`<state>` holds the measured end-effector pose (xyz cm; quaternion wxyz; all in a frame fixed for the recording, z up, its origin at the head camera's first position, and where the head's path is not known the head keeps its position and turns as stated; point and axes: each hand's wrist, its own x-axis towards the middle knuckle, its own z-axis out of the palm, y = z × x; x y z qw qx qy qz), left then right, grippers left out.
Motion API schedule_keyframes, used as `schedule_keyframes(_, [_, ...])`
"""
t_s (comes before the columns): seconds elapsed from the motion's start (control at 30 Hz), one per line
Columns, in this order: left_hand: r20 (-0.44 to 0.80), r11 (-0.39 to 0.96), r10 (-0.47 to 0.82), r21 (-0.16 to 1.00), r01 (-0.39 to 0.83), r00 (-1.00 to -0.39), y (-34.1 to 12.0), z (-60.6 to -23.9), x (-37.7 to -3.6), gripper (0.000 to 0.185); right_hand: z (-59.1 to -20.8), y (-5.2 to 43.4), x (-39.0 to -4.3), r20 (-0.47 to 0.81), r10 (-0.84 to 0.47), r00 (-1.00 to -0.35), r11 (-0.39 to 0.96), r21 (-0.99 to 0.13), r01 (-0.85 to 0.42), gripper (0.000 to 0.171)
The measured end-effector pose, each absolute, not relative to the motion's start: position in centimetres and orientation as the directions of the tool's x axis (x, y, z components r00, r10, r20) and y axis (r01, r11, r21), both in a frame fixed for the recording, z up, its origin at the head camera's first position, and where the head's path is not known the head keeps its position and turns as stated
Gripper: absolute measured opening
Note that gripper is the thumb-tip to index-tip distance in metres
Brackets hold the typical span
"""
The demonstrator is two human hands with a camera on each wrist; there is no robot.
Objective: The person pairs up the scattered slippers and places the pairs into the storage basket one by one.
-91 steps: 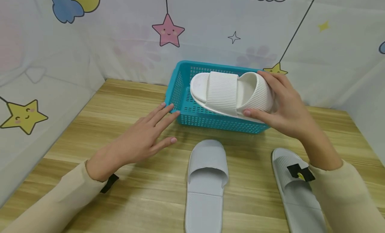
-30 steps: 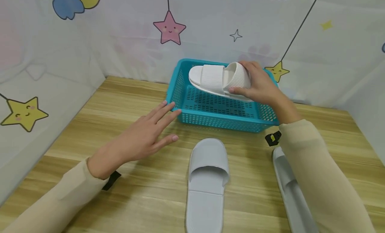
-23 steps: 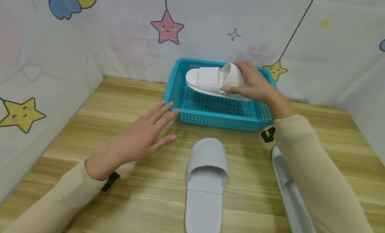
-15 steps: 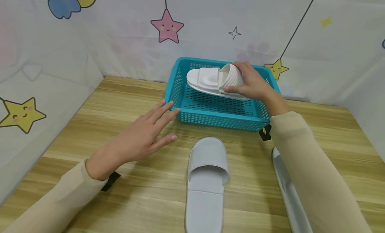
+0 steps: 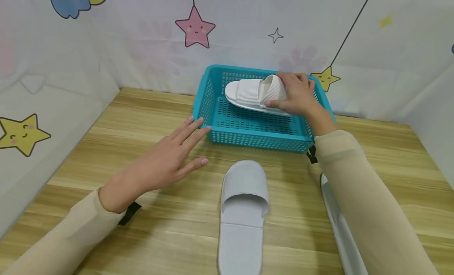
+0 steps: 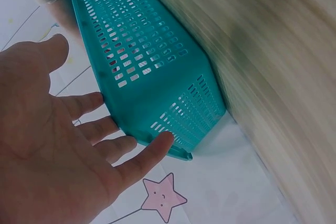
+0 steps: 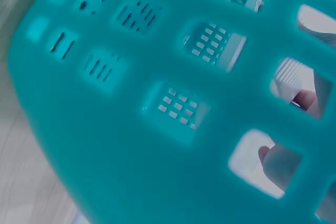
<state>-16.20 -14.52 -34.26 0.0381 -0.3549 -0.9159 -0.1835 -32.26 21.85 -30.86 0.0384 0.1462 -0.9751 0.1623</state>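
My right hand (image 5: 298, 94) grips a pair of white slippers (image 5: 248, 93) by their right end, thumb in front and fingers behind. Fitted into one another, the slippers show two ribbed straps and lie lengthwise inside the teal plastic basket (image 5: 259, 139), toward its back wall. My left hand (image 5: 159, 160) is spread, its fingertips at the basket's left front corner. In the left wrist view, the fingers of that hand (image 6: 52, 145) touch the basket rim. Through the holes of the basket wall (image 7: 105, 145), the right wrist view shows parts of the slippers and right hand.
One grey slipper (image 5: 242, 235) lies on the wooden table (image 5: 170, 235) in front of the basket. Another grey slipper (image 5: 338, 223) lies to the right, partly hidden under my right sleeve (image 5: 365, 196). A white cloth with cartoon stars (image 5: 195, 27) hangs behind the basket.
My right hand has carried the white slippers from above the basket's front right side back and down into it. Lately they shift slightly right. The left hand has stayed at the corner.
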Motion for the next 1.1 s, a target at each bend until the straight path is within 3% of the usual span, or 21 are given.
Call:
schedule_keyframes(0.4, [0.193,0.684,0.633,0.314,0.659,-0.750,-14.5,-34.1,-16.1,0.074,-31.3,21.7,-32.1,0.103,-0.200,-0.974,0.939,-0.265,-0.221,0.091])
schedule_keyframes(1.1, [0.187,0.689,0.626,0.322,0.650,-0.757,-14.3,-34.2,-16.1,0.075,-32.0,21.5,-32.1,0.001,-0.198,-0.980,0.940,-0.284,-0.190,0.091])
